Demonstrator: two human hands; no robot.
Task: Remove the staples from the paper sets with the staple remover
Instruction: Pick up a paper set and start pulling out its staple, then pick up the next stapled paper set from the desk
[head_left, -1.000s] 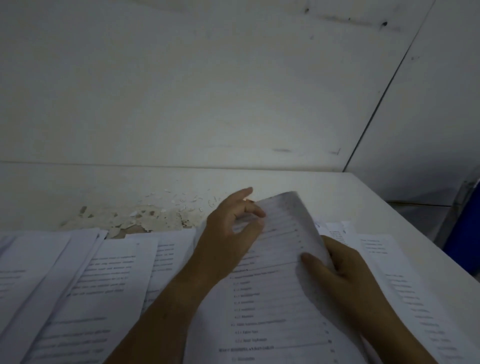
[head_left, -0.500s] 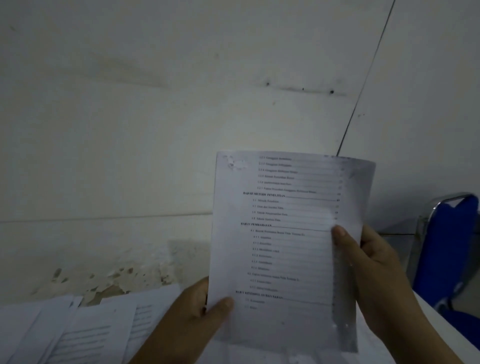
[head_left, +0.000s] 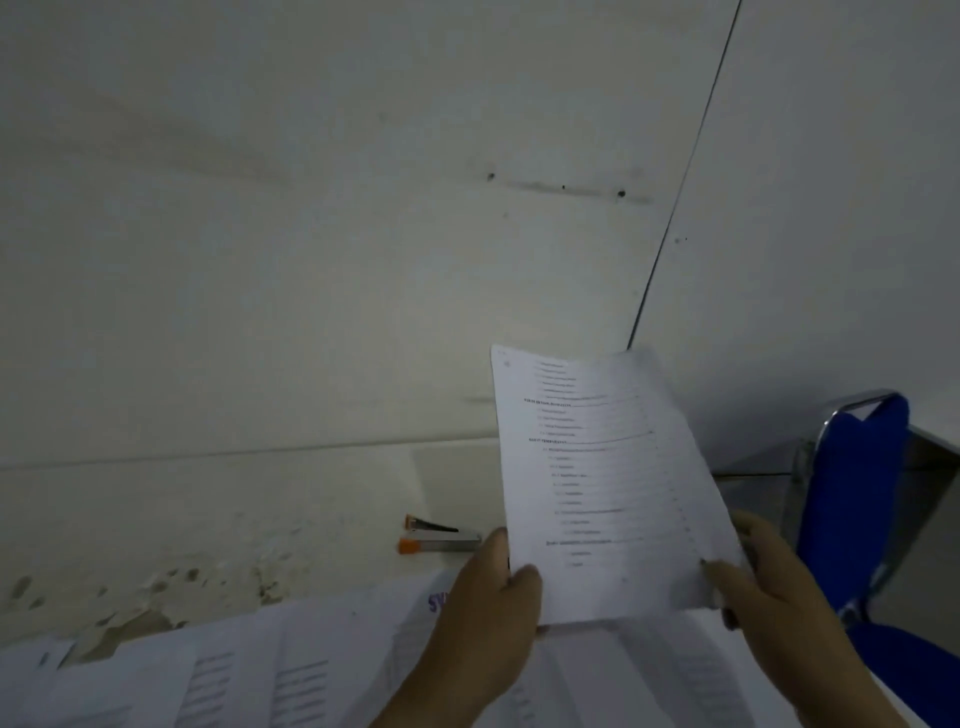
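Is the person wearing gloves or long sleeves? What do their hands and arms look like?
No gloves. The left hand and right hand are bare, with no ring or watch showing. The left arm and right arm are bare too, with no sleeve in view. The picture is dim, so tiny things could be missed.

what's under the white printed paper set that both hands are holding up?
White printed sheets spread on the table show below its bottom edge. Whatever is directly behind the held paper set is covered.

1 head camera looks forward, close above the table
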